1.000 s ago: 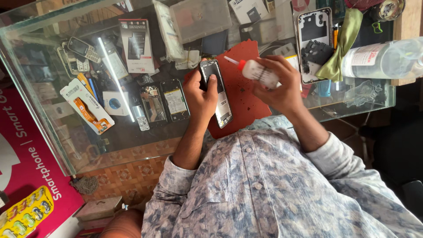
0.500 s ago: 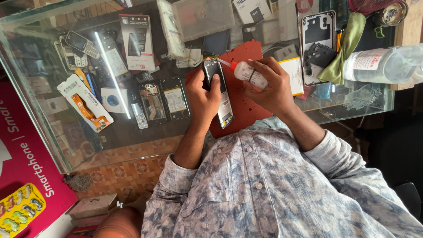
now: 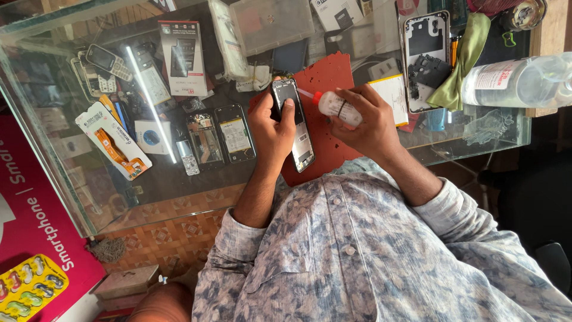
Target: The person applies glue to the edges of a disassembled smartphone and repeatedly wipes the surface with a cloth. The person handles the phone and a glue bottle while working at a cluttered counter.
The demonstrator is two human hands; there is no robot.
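Observation:
My left hand (image 3: 269, 130) grips an opened smartphone (image 3: 296, 128) with its back cover off, the thumb pressing on its dark upper half. It is held just above a red work mat (image 3: 326, 77) on the glass counter (image 3: 179, 179). My right hand (image 3: 366, 119) is closed around a small white squeeze bottle (image 3: 335, 107). The bottle's thin red nozzle points left and almost touches the phone's upper edge.
A phone back frame (image 3: 424, 59), a green cloth (image 3: 468, 56) and a clear plastic bottle (image 3: 524, 80) lie on the right of the counter. Under the glass are several phones (image 3: 220, 137) and boxes (image 3: 182, 56). A pink poster (image 3: 36, 209) leans at the left.
My right hand has brought the squeeze bottle slightly left, its nozzle closer to the phone. My left hand keeps the phone in about the same place.

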